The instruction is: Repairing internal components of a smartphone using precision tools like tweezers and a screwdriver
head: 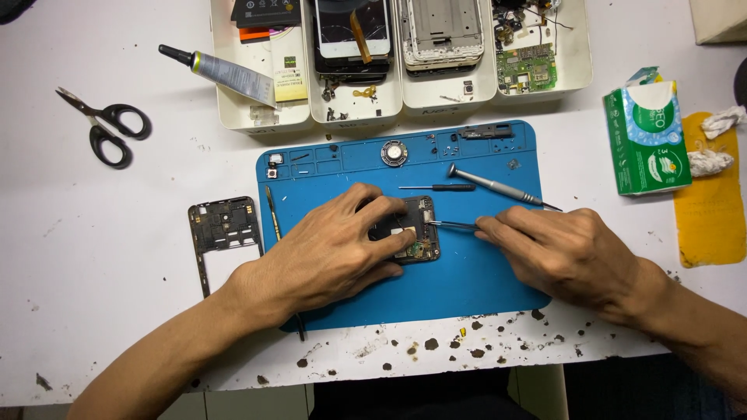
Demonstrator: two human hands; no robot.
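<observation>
The left hand (pixel 331 253) presses flat on an opened phone (pixel 412 233); the right hand (pixel 564 253), just beside it, pinches tweezers (pixel 451 225) touching it. Beyond both hands, white trays (pixel 261 117) hold batteries, screens, frames and circuit boards.

Phone repair bench, a small electronics workshop. White worktop, chipped and stained along its near edge, with a blue silicone work mat (pixel 467 288) holding loose screws in its moulded pockets. White trays (pixel 261 117) at the back sort cracked screens, metal frames and circuit boards. Precision screwdrivers (pixel 498 185), a glue tube (pixel 226 71), scissors (pixel 109 128) and a bare phone frame (pixel 222 225) lie around.
</observation>
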